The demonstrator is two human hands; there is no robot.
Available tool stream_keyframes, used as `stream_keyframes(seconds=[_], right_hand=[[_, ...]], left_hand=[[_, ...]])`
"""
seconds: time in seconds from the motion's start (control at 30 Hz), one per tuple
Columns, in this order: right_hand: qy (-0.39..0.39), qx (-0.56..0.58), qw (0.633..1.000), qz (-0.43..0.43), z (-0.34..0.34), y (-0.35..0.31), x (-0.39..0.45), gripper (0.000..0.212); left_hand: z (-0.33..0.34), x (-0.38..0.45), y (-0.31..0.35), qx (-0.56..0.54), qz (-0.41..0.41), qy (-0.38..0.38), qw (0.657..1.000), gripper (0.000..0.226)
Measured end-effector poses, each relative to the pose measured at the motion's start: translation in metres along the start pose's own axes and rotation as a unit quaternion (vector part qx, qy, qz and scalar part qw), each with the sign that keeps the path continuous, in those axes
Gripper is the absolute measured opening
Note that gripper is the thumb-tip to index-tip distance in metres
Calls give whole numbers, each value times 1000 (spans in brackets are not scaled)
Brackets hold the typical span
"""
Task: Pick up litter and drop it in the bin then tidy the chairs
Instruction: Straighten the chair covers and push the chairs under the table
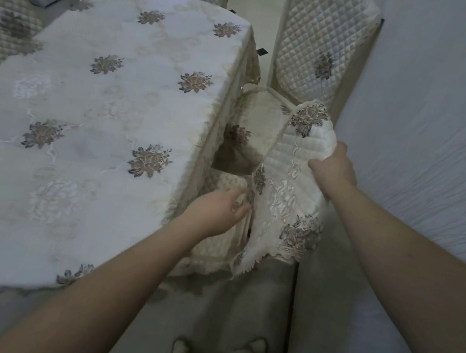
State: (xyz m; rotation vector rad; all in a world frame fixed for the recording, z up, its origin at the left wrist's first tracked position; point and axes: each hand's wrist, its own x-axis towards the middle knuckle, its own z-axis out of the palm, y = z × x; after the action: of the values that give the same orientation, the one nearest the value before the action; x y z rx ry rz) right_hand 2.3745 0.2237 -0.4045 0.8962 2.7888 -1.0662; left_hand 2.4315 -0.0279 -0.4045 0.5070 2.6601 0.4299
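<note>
Left grip (219,209) loosely open, fingers (237,205) touching the lace edge of the cover (288,192), holding nothing. Right grip (331,168) clenched on the cover's quilted upper part, bunching it, lifted off the near chair (213,244). Cover between both grips, hanging over the chair's seat, just beside the tabletop (95,121). Far chair (320,42) upright beyond, against the wall (443,104).
</note>
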Motion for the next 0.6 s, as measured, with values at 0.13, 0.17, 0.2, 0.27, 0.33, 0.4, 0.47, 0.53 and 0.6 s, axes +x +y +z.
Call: stream_keyframes(seconds=[0.13, 0.17, 0.2, 0.27, 0.33, 0.4, 0.47, 0.53, 0.6], right_hand=[[10, -130, 991, -1, 14, -3, -17, 90], [11, -146, 989, -8, 17, -4, -25, 95], [10, -134, 991, -10, 20, -2, -33, 97], [12, -36, 999, 17, 21, 4, -52, 98], [16, 141, 986, 91, 28, 20, -72, 89], [-1, 286, 944, 163, 41, 38, -95, 74], [2, 327, 925, 193, 53, 45, -111, 55], [20, 316, 930, 184, 57, 42, -115, 41], [30, 317, 933, 165, 54, 34, -120, 34]], left_hand=[[-5, -29, -29, 45, -2, 31, 998, 56], [-5, -36, -35, 52, 1, 42, 998, 56], [-6, -42, -41, 54, 2, 51, 997, 55], [-6, -57, -53, 45, -2, 59, 997, 55], [-4, -71, -64, 36, -11, 55, 998, 54], [1, -86, -75, 28, -15, 50, 998, 54], [5, -96, -82, 30, -8, 46, 998, 54], [9, -99, -83, 35, 0, 38, 999, 54], [11, -100, -81, 40, 11, 28, 999, 54]])
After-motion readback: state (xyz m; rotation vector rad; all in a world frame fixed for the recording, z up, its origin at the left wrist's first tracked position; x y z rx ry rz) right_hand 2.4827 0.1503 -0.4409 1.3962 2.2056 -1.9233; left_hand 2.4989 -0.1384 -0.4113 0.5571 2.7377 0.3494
